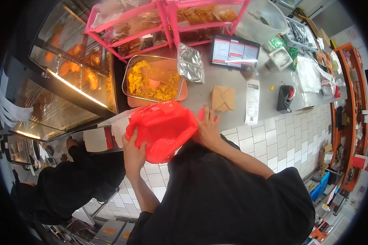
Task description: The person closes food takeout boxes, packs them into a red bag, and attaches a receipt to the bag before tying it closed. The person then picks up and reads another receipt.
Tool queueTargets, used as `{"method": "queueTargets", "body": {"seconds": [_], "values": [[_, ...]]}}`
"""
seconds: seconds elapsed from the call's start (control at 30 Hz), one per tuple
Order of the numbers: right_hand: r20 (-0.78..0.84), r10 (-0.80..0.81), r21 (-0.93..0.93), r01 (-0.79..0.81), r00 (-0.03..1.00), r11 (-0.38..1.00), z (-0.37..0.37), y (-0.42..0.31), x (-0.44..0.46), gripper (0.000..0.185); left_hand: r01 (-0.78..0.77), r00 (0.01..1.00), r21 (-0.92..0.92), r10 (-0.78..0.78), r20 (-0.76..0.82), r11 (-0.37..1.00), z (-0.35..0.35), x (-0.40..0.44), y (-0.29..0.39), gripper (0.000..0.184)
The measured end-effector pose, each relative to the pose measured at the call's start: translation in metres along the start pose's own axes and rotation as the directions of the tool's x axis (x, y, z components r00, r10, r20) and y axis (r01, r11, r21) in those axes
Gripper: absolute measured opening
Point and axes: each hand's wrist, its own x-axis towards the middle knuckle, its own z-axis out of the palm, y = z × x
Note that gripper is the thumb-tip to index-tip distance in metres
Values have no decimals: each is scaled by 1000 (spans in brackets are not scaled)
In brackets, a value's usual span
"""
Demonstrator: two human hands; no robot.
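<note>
A red plastic bag (pixel 161 134) hangs with its mouth open in front of me, at the counter's near edge. My left hand (pixel 133 152) is closed on the bag's left rim. On the other side, my right hand (pixel 208 127) grips the bag's right part, and a bit of red shows at its fingers. Just beyond my right hand a closed brown cardboard box (pixel 223 98) stands on the counter. To its right lies a long printed receipt (pixel 252 102).
Behind the bag is a metal tray (pixel 124 87) of yellow food. A tablet (pixel 235 53), pink racks (pixel 167 24) and a black dispenser (pixel 285 99) are on the counter. A glass warming cabinet (pixel 75 69) stands left. Another person in black (pixel 77 183) is close at my left.
</note>
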Motion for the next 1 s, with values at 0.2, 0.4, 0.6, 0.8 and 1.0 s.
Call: {"method": "queueTargets", "body": {"seconds": [0.2,0.4,0.6,0.8,1.0], "values": [[212,64,236,-115,975,965,-46,31,-12,82,-244,955,-341,286,77,908,8,10,-9,46],[99,28,443,-70,995,894,-169,75,-46,69,-233,956,-242,267,120,942,32,14,16,48],[-121,-193,663,224,974,714,-226,59,-21,73,-329,916,-250,372,148,910,49,11,36,65],[-94,-676,655,557,731,511,-118,9,35,71,-274,896,-496,406,181,824,62,14,19,76],[93,-711,163,693,697,702,-72,0,47,70,-158,920,-578,332,207,801,90,-3,21,87]]}}
